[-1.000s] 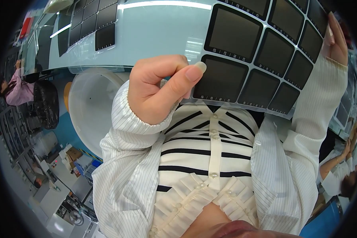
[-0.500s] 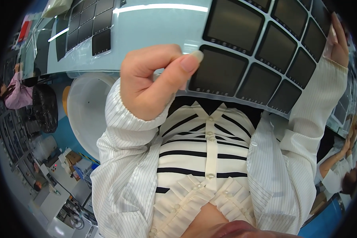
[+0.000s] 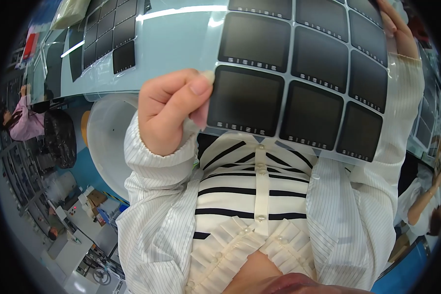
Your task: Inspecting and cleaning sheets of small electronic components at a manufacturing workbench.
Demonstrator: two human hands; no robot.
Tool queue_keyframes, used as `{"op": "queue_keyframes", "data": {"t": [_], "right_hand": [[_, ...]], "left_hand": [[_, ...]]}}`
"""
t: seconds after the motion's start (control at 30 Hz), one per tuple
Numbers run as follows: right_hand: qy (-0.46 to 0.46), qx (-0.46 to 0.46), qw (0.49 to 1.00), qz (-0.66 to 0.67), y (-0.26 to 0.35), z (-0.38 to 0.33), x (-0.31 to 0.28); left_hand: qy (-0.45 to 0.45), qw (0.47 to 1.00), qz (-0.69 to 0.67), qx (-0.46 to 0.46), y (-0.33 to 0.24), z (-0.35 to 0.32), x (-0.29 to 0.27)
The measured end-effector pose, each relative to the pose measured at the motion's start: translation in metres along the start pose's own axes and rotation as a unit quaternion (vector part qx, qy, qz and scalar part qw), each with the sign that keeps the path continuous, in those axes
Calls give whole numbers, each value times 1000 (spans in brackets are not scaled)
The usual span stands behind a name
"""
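A clear film sheet [image 3: 286,81] carrying rows of dark, rounded rectangular panels is held up in front of my chest, over the near table edge. My left hand [image 3: 170,110] pinches its near left edge between thumb and bent fingers. At the far right edge is my right hand [image 3: 401,30], fingers curled against the sheet and partly hidden behind it. The sheet tilts, its lower edge overlapping my striped top. A similar sheet of dark panels [image 3: 104,40] lies on the pale table [image 3: 174,46] at the far left.
A white round bin [image 3: 110,139] stands below the table edge, left of my arm. Further left are a black bag-covered object [image 3: 60,139] and a person in pink [image 3: 28,123]. Another person's forearm [image 3: 423,201] shows at the right. A pale packet [image 3: 69,13] rests at the table's far left.
Both hands have shifted left with the sheet, the left one slightly nearer and the right one slightly farther. The sheet has turned, and its near right corner hangs lower.
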State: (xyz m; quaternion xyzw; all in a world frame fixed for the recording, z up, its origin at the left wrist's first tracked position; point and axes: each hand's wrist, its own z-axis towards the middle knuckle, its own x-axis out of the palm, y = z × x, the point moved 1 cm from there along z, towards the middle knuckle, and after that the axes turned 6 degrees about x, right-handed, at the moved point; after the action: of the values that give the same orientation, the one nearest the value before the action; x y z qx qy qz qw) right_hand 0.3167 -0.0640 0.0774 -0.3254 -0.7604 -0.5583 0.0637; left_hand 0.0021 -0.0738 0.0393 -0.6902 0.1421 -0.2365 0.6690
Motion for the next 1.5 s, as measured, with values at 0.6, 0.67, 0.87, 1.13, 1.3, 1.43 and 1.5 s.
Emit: {"op": "queue_keyframes", "data": {"t": [0.6, 0.67, 0.87, 1.13, 1.3, 1.43, 1.5], "right_hand": [[-5, -2, 995, -103, -21, 66, -69], [479, 253, 781, 310, -27, 65, -62], [63, 18, 986, -154, -20, 53, -63], [62, 7, 985, -158, -20, 40, -50], [57, -7, 986, -155, -19, 33, -45], [72, 8, 989, -132, -18, 27, -43], [72, 12, 990, -117, -18, 26, -42]], "left_hand": [[19, 995, -67, -67, 5, -4, -11], [32, 994, -64, -78, 6, -6, -15], [61, 995, -8, -76, 10, -12, -25], [132, 987, 68, -60, 14, -17, -34], [176, 980, 88, -29, 14, -15, -36], [180, 980, 77, -30, 16, -16, -38], [168, 983, 61, -41, 18, -17, -37]]}}
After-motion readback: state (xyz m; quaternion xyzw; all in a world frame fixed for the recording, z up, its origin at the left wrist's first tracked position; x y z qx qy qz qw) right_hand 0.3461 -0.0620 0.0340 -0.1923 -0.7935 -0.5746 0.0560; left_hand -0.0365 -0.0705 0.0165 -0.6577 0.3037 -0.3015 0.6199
